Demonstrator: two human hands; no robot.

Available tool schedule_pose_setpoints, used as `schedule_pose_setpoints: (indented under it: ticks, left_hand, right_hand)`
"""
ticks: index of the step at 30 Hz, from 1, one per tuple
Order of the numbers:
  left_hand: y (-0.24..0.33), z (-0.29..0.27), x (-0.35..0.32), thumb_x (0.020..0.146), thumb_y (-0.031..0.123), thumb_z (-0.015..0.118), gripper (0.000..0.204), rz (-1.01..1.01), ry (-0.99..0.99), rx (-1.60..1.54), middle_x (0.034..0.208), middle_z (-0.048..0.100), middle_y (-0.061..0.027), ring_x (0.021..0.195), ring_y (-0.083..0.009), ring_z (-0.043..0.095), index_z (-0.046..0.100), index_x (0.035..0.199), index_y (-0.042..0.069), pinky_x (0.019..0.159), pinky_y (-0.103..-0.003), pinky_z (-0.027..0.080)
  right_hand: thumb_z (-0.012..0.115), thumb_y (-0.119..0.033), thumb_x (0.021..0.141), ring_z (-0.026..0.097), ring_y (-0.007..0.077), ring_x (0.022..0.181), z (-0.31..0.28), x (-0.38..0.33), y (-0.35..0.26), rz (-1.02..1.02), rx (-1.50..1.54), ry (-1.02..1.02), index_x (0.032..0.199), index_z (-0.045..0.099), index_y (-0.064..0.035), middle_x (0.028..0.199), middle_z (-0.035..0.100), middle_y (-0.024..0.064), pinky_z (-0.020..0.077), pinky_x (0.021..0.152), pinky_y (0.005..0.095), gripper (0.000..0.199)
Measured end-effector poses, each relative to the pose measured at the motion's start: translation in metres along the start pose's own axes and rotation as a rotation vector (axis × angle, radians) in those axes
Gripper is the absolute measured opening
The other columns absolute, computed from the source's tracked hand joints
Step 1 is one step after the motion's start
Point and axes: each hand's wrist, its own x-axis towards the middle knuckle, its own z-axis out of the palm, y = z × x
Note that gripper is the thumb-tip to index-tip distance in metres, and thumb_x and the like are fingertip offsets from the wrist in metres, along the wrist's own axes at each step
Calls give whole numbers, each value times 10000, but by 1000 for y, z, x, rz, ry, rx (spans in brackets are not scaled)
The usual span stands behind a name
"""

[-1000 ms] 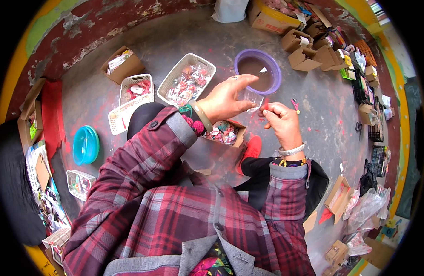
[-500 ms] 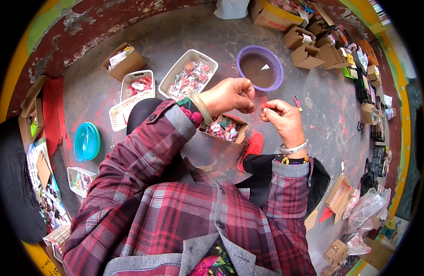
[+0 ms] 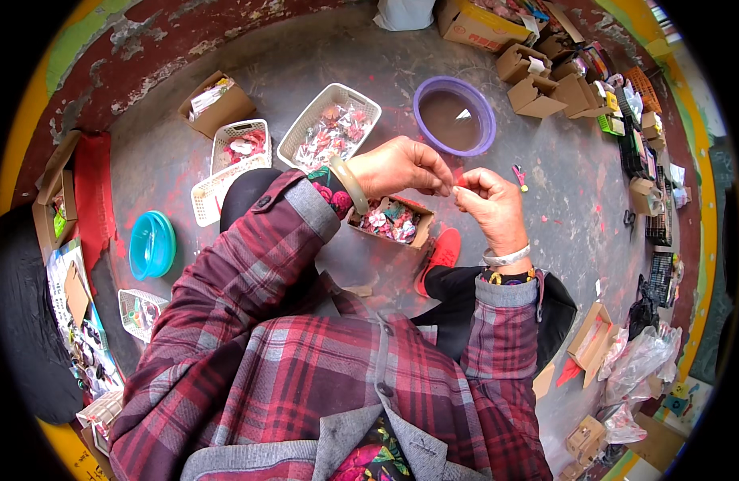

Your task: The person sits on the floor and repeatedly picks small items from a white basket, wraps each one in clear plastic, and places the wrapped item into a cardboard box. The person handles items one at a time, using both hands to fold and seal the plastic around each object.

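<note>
We note left hand (image 3: 401,167) and right hand (image 3: 491,204) meeting fingertip to fingertip, both pinched on a small red piece (image 3: 461,181), probably plastic; held directly above the open box (image 3: 391,222) of like pieces, keeping supply close.
</note>
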Motion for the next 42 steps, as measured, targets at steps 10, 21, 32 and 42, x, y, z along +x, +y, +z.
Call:
schedule_pose_setpoints:
  ticks: [10, 21, 32, 42]
  left_hand:
    - [-4, 0, 1, 832, 50, 574, 198, -5, 11, -49, 986, 613, -53, 965, -114, 563, 575, 1021, -9, 853, -252, 458]
    - [-18, 13, 6, 830, 75, 562, 138, 29, 156, 82, 854, 577, -23, 799, -79, 527, 562, 946, 0, 716, -231, 446]
    - [-12, 24, 2, 676, 23, 562, 157, 282, 447, 748, 765, 578, -138, 780, -258, 575, 579, 831, 7, 685, -343, 462]
    - [-22, 19, 5, 677, 19, 591, 124, 553, 546, 1074, 800, 580, -113, 793, -293, 546, 602, 799, 39, 702, -366, 453]
  right_hand:
    - [690, -52, 736, 518, 40, 646, 6, 0, -1, -50, -86, 30, 781, 600, -2, 701, 577, -21, 417, 554, 196, 112]
    - [648, -46, 701, 542, 188, 566, 16, -1, 1, -378, -464, 123, 743, 562, -36, 650, 541, 81, 414, 512, 296, 96]
    - [621, -44, 701, 552, 272, 654, 25, 0, -2, -502, -585, 141, 752, 555, -59, 691, 552, 89, 427, 567, 359, 85]
    - [609, -23, 709, 562, 288, 701, 21, 7, 6, -566, -641, 188, 784, 566, -58, 738, 573, 91, 439, 602, 364, 93]
